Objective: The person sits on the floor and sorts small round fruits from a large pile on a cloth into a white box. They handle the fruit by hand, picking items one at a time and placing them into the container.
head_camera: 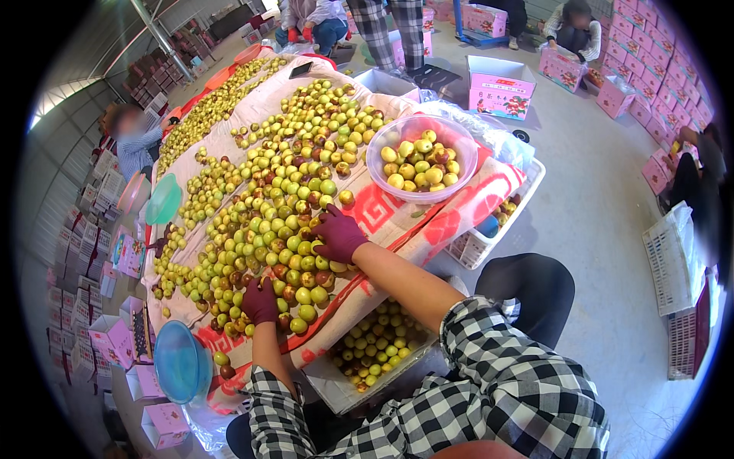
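Observation:
Both of my hands wear maroon gloves and rest among green and brown-red jujubes (pixel 275 224) spread over a pink-and-red patterned cloth (pixel 373 209). My left hand (pixel 261 301) lies at the near left part of the pile, its fingertips touching fruit; whether it grips any is hidden. My right hand (pixel 339 234) reaches onto the pile's right side with fingers bent over fruit; its grip cannot be told. A translucent plastic bowl (pixel 421 192) of jujubes stands beyond my right hand. Below the cloth's near edge, a cardboard box (pixel 338 387) holds more jujubes.
A blue basin (pixel 178 361) stands at the near left edge, a green basin (pixel 164 199) farther left. A white plastic crate (pixel 479 249) is under the right edge. A dark phone (pixel 300 70) lies at the far end. Other people sit or stand around, among pink cartons (pixel 502 92).

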Demonstrator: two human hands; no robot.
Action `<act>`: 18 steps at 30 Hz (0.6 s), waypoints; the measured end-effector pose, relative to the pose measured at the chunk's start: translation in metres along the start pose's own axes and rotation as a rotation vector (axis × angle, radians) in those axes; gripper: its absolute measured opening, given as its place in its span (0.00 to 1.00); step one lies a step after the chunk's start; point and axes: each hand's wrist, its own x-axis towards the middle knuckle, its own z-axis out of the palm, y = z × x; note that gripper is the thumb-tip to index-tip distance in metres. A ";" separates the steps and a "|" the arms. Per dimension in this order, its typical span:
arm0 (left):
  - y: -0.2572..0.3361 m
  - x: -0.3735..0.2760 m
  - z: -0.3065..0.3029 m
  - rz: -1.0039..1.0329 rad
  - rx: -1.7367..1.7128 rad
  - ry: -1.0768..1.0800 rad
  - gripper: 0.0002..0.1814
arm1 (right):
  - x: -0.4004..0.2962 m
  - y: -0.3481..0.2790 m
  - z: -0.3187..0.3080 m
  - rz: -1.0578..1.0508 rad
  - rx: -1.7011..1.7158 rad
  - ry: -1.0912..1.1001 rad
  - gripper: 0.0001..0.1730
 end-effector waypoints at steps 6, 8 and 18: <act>-0.001 0.000 0.002 0.005 0.014 -0.002 0.21 | -0.002 0.001 -0.001 0.000 -0.010 0.015 0.22; -0.004 0.000 0.002 0.018 0.022 0.014 0.21 | -0.002 -0.001 -0.002 -0.003 0.000 0.010 0.22; 0.001 -0.002 0.001 0.009 0.019 0.023 0.21 | -0.004 -0.003 -0.004 0.005 -0.029 0.015 0.21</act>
